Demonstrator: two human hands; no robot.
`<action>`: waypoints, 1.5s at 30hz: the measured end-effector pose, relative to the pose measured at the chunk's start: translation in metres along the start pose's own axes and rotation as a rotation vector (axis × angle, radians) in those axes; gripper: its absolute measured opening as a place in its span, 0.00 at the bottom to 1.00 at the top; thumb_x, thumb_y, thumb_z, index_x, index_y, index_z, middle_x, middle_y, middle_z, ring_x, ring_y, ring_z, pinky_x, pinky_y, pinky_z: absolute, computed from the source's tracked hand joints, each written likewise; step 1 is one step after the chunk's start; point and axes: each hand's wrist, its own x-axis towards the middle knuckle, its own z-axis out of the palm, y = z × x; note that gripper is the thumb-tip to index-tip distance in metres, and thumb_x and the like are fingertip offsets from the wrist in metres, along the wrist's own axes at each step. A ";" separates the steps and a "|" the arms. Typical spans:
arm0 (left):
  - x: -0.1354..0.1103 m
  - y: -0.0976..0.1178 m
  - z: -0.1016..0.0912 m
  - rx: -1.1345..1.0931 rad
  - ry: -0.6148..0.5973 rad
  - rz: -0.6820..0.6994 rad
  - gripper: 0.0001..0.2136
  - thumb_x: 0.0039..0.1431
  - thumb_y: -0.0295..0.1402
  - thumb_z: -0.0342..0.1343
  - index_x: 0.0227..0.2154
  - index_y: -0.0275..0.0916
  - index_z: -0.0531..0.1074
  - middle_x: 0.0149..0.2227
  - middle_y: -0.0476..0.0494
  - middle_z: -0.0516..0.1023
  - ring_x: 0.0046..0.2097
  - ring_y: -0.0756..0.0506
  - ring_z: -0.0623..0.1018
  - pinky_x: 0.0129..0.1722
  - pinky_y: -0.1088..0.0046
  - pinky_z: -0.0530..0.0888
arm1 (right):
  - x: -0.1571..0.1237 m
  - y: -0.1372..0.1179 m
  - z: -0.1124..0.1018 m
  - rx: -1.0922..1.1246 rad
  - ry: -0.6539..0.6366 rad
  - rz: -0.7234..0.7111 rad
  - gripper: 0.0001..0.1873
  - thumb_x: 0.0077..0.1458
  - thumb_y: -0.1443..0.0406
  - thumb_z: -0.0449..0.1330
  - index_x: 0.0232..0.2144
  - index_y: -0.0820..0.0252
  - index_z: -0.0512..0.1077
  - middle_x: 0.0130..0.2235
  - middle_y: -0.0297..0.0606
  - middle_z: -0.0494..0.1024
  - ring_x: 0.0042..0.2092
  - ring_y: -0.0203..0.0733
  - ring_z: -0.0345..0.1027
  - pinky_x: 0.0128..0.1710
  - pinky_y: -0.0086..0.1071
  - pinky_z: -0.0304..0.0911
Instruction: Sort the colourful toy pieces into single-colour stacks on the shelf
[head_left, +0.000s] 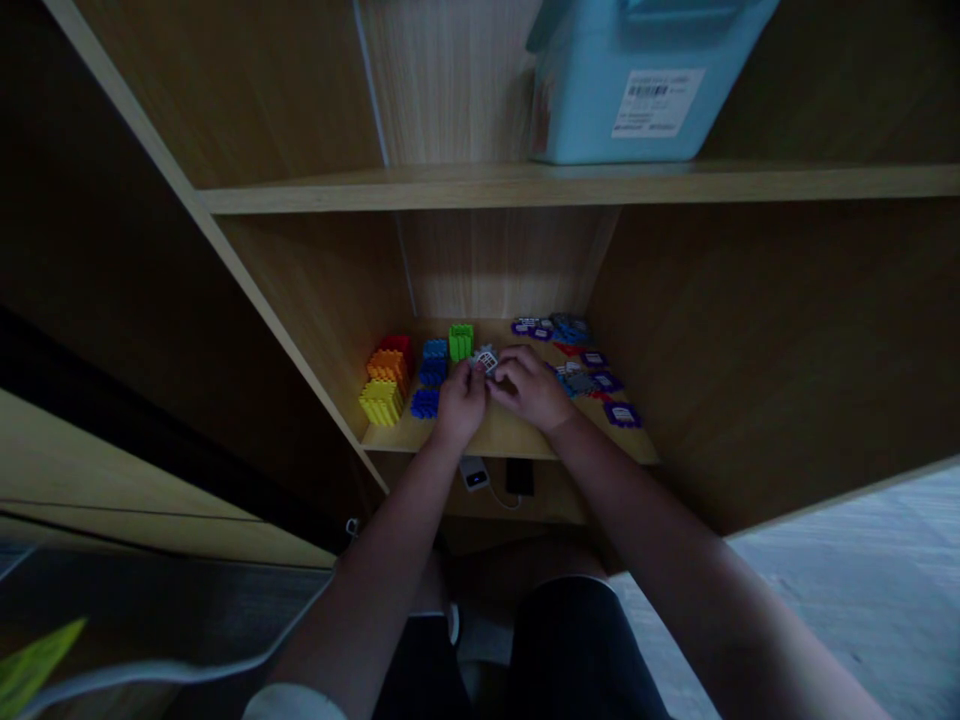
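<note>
- Pinching a grey window tile (pixel 486 361) over the shelf (pixel 502 437), the left hand (pixel 462 400) has its fingers narrowed.
- The right hand (pixel 534 388) curls its fingers beside the tile; their grip is unclear.
- A green tile stack (pixel 460 343) stands near the tile's left.

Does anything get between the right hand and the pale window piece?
Nothing visible does. The left hand holds the window piece, and the right hand is close beside it; whether it touches is unclear.
</note>
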 end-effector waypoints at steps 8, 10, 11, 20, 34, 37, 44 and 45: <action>0.000 -0.003 0.001 0.047 0.032 0.019 0.11 0.78 0.38 0.48 0.41 0.42 0.72 0.39 0.42 0.81 0.41 0.42 0.81 0.46 0.65 0.74 | 0.000 0.008 -0.001 0.098 -0.004 0.047 0.11 0.65 0.62 0.68 0.47 0.50 0.71 0.65 0.45 0.75 0.65 0.54 0.70 0.65 0.55 0.68; 0.000 -0.004 0.001 0.074 0.054 0.008 0.11 0.78 0.37 0.48 0.39 0.42 0.71 0.37 0.42 0.80 0.39 0.42 0.80 0.44 0.66 0.74 | -0.001 0.010 0.000 0.133 -0.016 0.061 0.11 0.65 0.61 0.68 0.46 0.50 0.71 0.62 0.45 0.78 0.63 0.53 0.73 0.64 0.55 0.69; 0.000 -0.004 0.000 0.086 0.064 -0.002 0.11 0.78 0.37 0.48 0.38 0.42 0.71 0.36 0.42 0.80 0.39 0.42 0.80 0.44 0.66 0.74 | -0.001 0.010 0.000 0.146 -0.026 0.079 0.11 0.65 0.61 0.68 0.45 0.49 0.71 0.61 0.44 0.80 0.62 0.53 0.74 0.63 0.54 0.69; 0.000 -0.001 0.000 0.089 0.090 -0.029 0.12 0.78 0.37 0.46 0.41 0.41 0.73 0.40 0.40 0.83 0.43 0.41 0.82 0.47 0.65 0.77 | -0.004 0.012 0.001 0.129 -0.045 0.310 0.12 0.64 0.56 0.68 0.44 0.50 0.70 0.55 0.45 0.80 0.54 0.53 0.75 0.57 0.49 0.72; 0.003 -0.013 0.004 0.111 0.109 -0.024 0.08 0.73 0.28 0.51 0.48 0.39 0.73 0.50 0.33 0.83 0.54 0.38 0.83 0.58 0.58 0.78 | -0.013 0.032 0.015 0.033 -0.128 0.443 0.16 0.61 0.55 0.68 0.46 0.53 0.70 0.43 0.39 0.81 0.42 0.47 0.74 0.46 0.39 0.68; 0.003 -0.013 0.005 0.116 0.096 -0.038 0.07 0.72 0.27 0.52 0.48 0.40 0.73 0.49 0.34 0.83 0.53 0.38 0.83 0.58 0.58 0.78 | -0.013 0.031 0.014 0.039 -0.140 0.448 0.17 0.61 0.54 0.68 0.45 0.53 0.70 0.43 0.39 0.81 0.42 0.47 0.75 0.46 0.39 0.69; 0.003 -0.014 0.006 0.145 0.089 -0.028 0.07 0.72 0.27 0.52 0.47 0.40 0.74 0.48 0.34 0.83 0.53 0.37 0.83 0.58 0.57 0.77 | -0.013 0.032 0.014 0.036 -0.166 0.459 0.16 0.61 0.55 0.68 0.46 0.53 0.70 0.44 0.39 0.82 0.42 0.47 0.75 0.46 0.39 0.69; 0.003 -0.014 0.006 0.145 0.089 -0.025 0.07 0.72 0.27 0.52 0.46 0.40 0.74 0.48 0.34 0.83 0.53 0.37 0.83 0.58 0.58 0.77 | -0.013 0.033 0.014 0.033 -0.169 0.460 0.16 0.61 0.56 0.68 0.46 0.52 0.70 0.44 0.39 0.82 0.42 0.47 0.76 0.46 0.39 0.69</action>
